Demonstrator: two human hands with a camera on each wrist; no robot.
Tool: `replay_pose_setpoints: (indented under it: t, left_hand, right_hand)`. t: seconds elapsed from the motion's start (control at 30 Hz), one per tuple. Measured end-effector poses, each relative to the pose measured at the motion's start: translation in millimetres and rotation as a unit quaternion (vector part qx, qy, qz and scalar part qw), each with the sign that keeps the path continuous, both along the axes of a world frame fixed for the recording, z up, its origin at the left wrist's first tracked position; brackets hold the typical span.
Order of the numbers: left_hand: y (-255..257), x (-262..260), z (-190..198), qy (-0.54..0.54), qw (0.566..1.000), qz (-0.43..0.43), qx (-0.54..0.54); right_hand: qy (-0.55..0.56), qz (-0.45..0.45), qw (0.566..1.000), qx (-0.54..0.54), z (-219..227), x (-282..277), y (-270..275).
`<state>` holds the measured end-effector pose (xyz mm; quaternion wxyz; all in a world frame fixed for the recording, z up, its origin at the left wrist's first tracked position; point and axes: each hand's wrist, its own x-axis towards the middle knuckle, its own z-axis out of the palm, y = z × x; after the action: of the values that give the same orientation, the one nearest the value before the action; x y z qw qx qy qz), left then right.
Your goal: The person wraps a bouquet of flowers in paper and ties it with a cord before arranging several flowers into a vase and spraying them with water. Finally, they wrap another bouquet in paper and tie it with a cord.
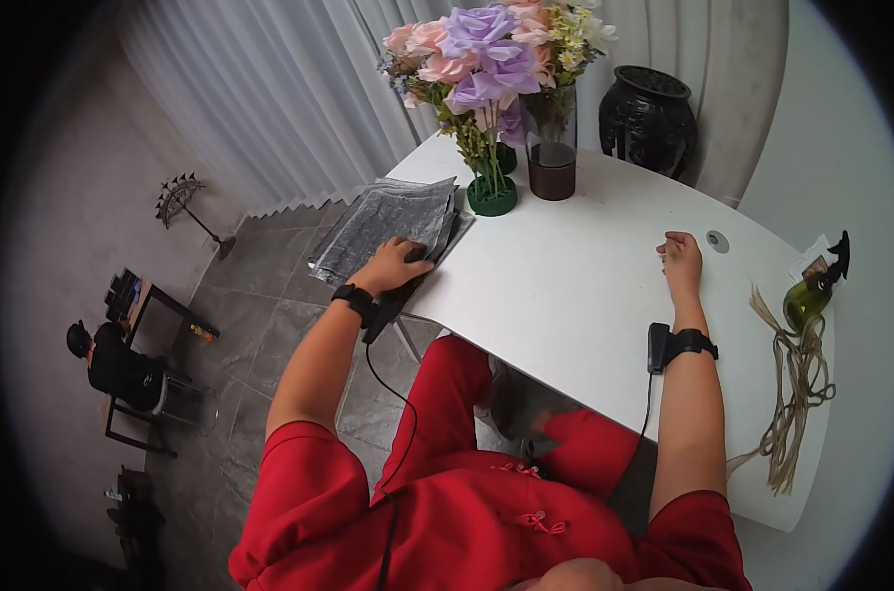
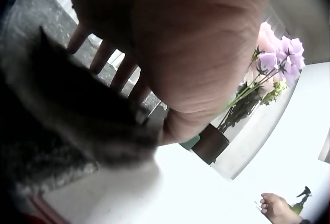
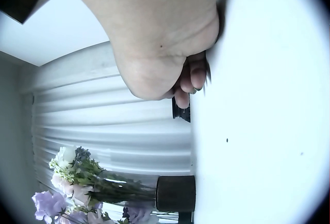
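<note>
A stack of grey, dark-edged sheets (image 1: 383,222) lies at the table's left end. My left hand (image 1: 393,266) grips its near edge, fingers over the top. From the left wrist view, a blurred dark flap (image 2: 77,95) covers the fingertips, with the thumb (image 2: 178,126) against its right end. My right hand (image 1: 681,264) rests on the white tabletop (image 1: 575,266) with loosely curled fingers, holding nothing. The right wrist view shows that hand's side on the table, fingers (image 3: 196,74) bent inward.
Flowers (image 1: 481,59) stand in a green base (image 1: 492,197), beside a glass vase (image 1: 552,148) with a dark bottom. At right lie a green spray bottle (image 1: 806,300) and tan strands (image 1: 796,394). A black pot (image 1: 649,118) stands behind. Another person (image 1: 122,364) sits far left.
</note>
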<state>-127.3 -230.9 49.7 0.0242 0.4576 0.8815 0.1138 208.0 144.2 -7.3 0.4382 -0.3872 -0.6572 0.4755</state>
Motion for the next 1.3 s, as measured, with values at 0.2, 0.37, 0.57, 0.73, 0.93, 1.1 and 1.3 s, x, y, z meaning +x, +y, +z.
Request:
replay_pose_setpoints:
  t: [0.2, 0.37, 0.57, 0.73, 0.93, 1.1, 1.3]
  left_hand:
    - [-18.4, -41.0, 14.5, -0.031, 0.992, 0.065, 0.102]
    - [-54.3, -82.7, -1.1, 0.106, 0.976, 0.183, 0.057]
    - [-72.1, -120.1, 0.0, 0.064, 0.961, 0.267, 0.026]
    - [-68.8, -138.7, 4.2, 0.002, 0.959, 0.281, -0.020]
    - [-72.1, -149.7, -13.8, 0.021, 0.981, 0.193, -0.001]
    - [-77.4, -133.4, -16.5, 0.115, 0.985, 0.111, 0.063]
    - [-95.5, -67.9, -2.9, 0.169, 0.984, 0.060, 0.002]
  right_hand:
    - [-0.015, -0.001, 1.000, 0.000, 3.3, -2.9, -0.4]
    - [-0.038, 0.000, 0.999, 0.005, 5.3, -3.0, -1.5]
    - [-0.080, 0.016, 0.993, 0.082, -13.1, -2.8, 10.4]
    - [-0.113, 0.055, 0.989, 0.079, 3.3, 2.7, -6.2]
    - [0.069, 0.233, 0.930, -0.276, 59.3, -14.9, -73.7]
    - [0.030, 0.353, 0.885, -0.303, 58.0, -103.1, -141.6]
    - [0.031, 0.423, 0.837, -0.345, 48.2, -155.1, -184.5]
